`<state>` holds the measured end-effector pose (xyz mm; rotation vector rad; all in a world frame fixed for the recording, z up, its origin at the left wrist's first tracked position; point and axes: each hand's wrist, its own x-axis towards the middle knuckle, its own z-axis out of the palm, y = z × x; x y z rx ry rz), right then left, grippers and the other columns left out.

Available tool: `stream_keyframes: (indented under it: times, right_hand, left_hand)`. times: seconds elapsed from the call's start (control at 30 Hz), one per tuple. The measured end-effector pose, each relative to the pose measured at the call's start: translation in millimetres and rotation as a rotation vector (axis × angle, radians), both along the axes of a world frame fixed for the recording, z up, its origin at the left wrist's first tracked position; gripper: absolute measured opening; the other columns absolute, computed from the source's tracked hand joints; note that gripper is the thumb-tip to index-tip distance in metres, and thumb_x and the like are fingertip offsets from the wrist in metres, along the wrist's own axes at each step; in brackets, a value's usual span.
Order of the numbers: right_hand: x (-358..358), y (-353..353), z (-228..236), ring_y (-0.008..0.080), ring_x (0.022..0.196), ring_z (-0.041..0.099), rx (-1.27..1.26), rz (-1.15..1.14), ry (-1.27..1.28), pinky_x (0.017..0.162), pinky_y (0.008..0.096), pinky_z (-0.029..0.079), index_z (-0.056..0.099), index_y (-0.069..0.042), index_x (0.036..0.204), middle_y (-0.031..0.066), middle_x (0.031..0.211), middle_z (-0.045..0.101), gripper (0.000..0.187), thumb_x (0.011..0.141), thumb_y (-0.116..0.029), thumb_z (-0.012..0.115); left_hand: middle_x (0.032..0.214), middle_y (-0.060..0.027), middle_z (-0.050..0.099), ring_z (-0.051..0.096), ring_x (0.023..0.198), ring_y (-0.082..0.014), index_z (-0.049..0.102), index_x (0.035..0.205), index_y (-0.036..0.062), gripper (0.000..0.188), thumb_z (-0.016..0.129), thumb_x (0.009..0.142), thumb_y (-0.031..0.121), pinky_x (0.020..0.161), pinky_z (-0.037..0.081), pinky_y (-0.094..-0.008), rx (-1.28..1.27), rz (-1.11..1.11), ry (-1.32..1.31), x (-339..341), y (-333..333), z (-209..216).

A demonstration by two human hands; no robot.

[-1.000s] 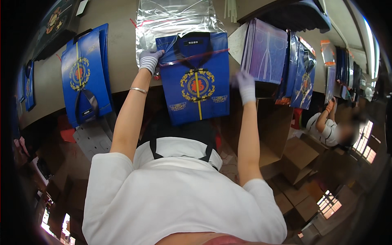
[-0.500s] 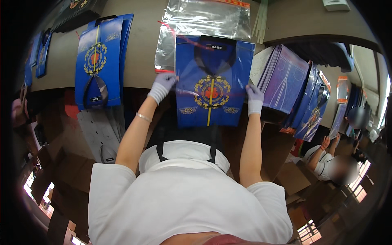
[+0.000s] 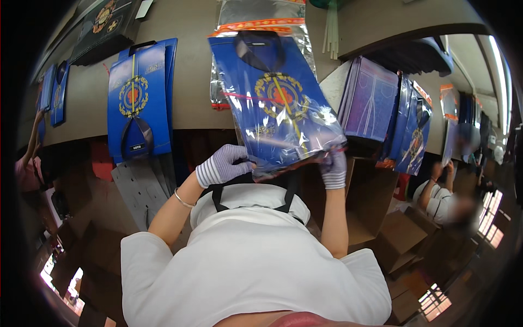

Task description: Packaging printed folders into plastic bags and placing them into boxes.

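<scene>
A flat blue card [image 3: 291, 122] with a gold ring emblem and a dark ribbon loop lies at a slant in front of me, inside a clear plastic bag [image 3: 297, 150]. My left hand [image 3: 224, 165], in a striped pale glove, is closed with thumb and fingertips at the bag's near left corner. At the near right corner my right hand [image 3: 333, 169], gloved the same way, grips the bag, its fingers partly hidden by shiny plastic. Beneath the card's far end lie more clear bags [image 3: 261, 23] with orange-red strips.
Left on the table are more blue cards [image 3: 136, 101] and a black box [image 3: 106, 27]. Purple packets [image 3: 373, 95] and bagged blue cards [image 3: 414, 131] stand right. Cardboard boxes [image 3: 400, 234] lie below. Another person [image 3: 436, 196] works at the far right; another's arm [image 3: 35, 139] shows far left.
The blue card in its bag has turned from straight to slanted, its near end swinging right. Both hands have moved nearer to me, down to the bag's near corners.
</scene>
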<state>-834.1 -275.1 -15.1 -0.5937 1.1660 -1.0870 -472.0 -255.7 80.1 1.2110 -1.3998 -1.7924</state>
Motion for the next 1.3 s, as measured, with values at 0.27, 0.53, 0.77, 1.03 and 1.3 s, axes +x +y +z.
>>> stream_keyframes:
  times: [0.27, 0.53, 0.77, 1.03, 1.3]
  right_hand:
    - [80.5, -39.1, 221.0, 0.0190, 0.064, 0.060, -0.806, 0.475, 0.866, 0.055, 0.0251, 0.045, 0.061, 0.000, 0.098, 0.0101, 0.078, 0.064, 0.019, 0.081, -0.008, 0.058]
    - [110.0, -4.8, 9.3, 0.0260, 0.077, 0.060, -0.571, 0.751, 0.963, 0.068, 0.0333, 0.049, 0.065, -0.012, 0.094, 0.0090, 0.081, 0.062, 0.024, 0.075, -0.002, 0.053]
    - [-72.1, -50.1, -23.9, 0.0248, 0.053, 0.061, 0.575, -0.191, 0.556, 0.038, 0.0295, 0.042, 0.048, 0.005, 0.098, 0.0217, 0.080, 0.062, 0.062, 0.080, -0.053, 0.055]
    - [-122.7, -49.0, -55.5, 0.0222, 0.067, 0.061, 0.540, -0.319, 0.323, 0.061, 0.0333, 0.052, 0.049, 0.001, 0.110, 0.0129, 0.091, 0.059, 0.051, 0.081, -0.040, 0.062]
    - [-40.5, 90.2, 75.9, 0.0097, 0.062, 0.046, 0.004, -0.608, 0.892, 0.054, 0.0257, 0.040, 0.060, 0.005, 0.085, 0.0034, 0.070, 0.054, 0.030, 0.090, -0.024, 0.053]
  left_hand:
    - [0.072, -0.0099, 0.064, 0.061, 0.063, -0.0167, 0.063, 0.087, -0.0019, 0.017, 0.053, 0.083, 0.011, 0.064, 0.050, -0.0267, -0.049, -0.327, -0.106, -15.2, 34.8, -33.2]
    - [0.068, -0.0111, 0.062, 0.060, 0.060, -0.0161, 0.064, 0.081, -0.0015, 0.012, 0.055, 0.081, 0.006, 0.059, 0.048, -0.0273, -0.098, -0.186, -0.101, -10.3, -4.7, -25.6]
    - [0.085, -0.0115, 0.059, 0.058, 0.082, -0.0273, 0.059, 0.089, 0.0051, 0.018, 0.064, 0.073, 0.012, 0.073, 0.047, -0.0357, -0.500, -0.077, -0.475, -56.3, -70.0, -85.9]
    - [0.086, -0.0096, 0.055, 0.056, 0.084, -0.0274, 0.058, 0.086, 0.0083, 0.017, 0.065, 0.071, 0.013, 0.072, 0.047, -0.0364, -0.726, -0.319, -0.880, -107.5, -126.5, -158.1]
    - [0.071, -0.0019, 0.061, 0.053, 0.069, -0.0064, 0.062, 0.086, -0.0024, 0.014, 0.060, 0.082, 0.011, 0.065, 0.045, -0.0227, -0.073, 0.159, -0.178, -83.8, -123.7, -136.8]
